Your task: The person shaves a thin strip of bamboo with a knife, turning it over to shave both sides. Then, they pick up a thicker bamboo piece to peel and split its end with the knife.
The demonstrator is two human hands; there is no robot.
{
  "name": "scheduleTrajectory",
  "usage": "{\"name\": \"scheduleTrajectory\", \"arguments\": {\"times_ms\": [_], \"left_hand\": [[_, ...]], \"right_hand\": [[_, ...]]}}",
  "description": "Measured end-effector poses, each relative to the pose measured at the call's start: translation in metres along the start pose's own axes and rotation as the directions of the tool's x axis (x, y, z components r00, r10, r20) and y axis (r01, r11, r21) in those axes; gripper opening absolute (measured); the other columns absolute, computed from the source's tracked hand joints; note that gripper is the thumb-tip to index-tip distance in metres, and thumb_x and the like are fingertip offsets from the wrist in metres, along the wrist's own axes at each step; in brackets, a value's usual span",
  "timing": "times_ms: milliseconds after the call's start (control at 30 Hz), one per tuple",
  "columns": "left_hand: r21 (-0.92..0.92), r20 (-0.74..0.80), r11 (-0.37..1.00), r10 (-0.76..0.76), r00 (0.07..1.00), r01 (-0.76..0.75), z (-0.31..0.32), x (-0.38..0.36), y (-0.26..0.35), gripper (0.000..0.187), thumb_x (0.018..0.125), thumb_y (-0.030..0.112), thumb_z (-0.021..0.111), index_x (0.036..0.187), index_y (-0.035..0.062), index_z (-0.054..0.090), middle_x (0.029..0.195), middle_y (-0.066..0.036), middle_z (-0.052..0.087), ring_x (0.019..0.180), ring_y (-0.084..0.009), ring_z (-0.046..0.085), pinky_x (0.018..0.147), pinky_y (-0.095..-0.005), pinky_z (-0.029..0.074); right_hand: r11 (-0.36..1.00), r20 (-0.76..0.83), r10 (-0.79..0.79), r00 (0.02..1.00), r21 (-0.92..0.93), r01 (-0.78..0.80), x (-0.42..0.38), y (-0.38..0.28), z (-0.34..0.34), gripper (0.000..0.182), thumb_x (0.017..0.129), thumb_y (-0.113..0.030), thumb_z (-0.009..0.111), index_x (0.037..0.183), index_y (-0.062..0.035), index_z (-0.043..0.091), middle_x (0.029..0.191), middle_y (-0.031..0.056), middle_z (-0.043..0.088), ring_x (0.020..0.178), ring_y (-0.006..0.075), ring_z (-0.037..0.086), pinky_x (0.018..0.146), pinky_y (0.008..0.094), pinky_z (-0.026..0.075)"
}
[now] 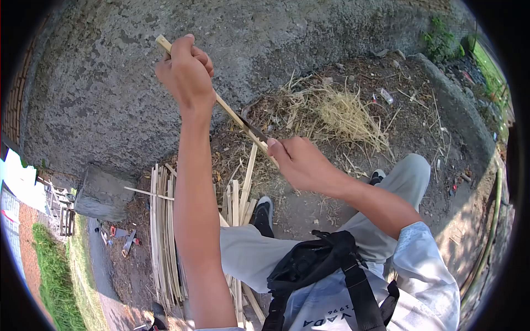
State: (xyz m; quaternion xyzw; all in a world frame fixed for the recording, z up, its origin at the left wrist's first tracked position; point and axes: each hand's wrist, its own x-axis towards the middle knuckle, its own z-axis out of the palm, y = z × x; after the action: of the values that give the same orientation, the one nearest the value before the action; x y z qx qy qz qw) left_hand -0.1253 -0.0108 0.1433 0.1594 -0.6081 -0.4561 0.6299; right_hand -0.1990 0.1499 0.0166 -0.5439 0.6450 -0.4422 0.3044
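Observation:
My left hand (186,69) is closed around the upper part of a pale wooden strip (227,108), whose end sticks out past the fist. The strip slants down to the right. Near its lower part, my right hand (291,160) is closed on a knife, its thumb close to the strip. The dark knife blade (254,130) lies against the strip, pointing up and to the left. The knife's handle is hidden in my right hand.
Long split strips (162,231) lie in a bundle at the lower left, with more strips between my legs. A pile of shavings (348,113) sits before the concrete wall (237,38). A concrete block (105,193) stands at left, a saw (128,243) near it.

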Motion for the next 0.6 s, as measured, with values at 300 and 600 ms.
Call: {"name": "scheduleTrajectory", "arguments": {"times_ms": [300,600], "left_hand": [[-0.006,-0.002,0.999,0.051,0.999,-0.051,0.017,-0.015,0.001,0.034,0.083,0.015,0.053,0.054,0.0073,0.036,0.046,-0.002,0.035,0.040,-0.0118,0.033,0.040,-0.0291,0.026],[0.003,0.052,0.999,0.039,0.998,-0.039,0.035,-0.019,-0.003,0.032,0.082,0.017,0.054,0.055,0.0043,0.042,0.046,-0.004,0.041,0.039,-0.0128,0.040,0.039,-0.0280,0.031]], "right_hand": [[0.964,0.094,0.098,0.991,-0.256,-0.071,0.003,0.046,0.002,0.055,0.102,-0.035,0.036,0.081,0.0071,0.064,0.047,0.0134,0.045,0.047,0.0253,0.057,0.053,0.0431,0.044],[0.954,0.115,0.300,0.947,-0.021,-0.300,-0.013,0.042,-0.001,0.062,0.102,-0.033,0.036,0.064,0.0116,0.056,0.053,0.0254,0.055,0.052,0.0403,0.061,0.057,0.0496,0.049]]}}
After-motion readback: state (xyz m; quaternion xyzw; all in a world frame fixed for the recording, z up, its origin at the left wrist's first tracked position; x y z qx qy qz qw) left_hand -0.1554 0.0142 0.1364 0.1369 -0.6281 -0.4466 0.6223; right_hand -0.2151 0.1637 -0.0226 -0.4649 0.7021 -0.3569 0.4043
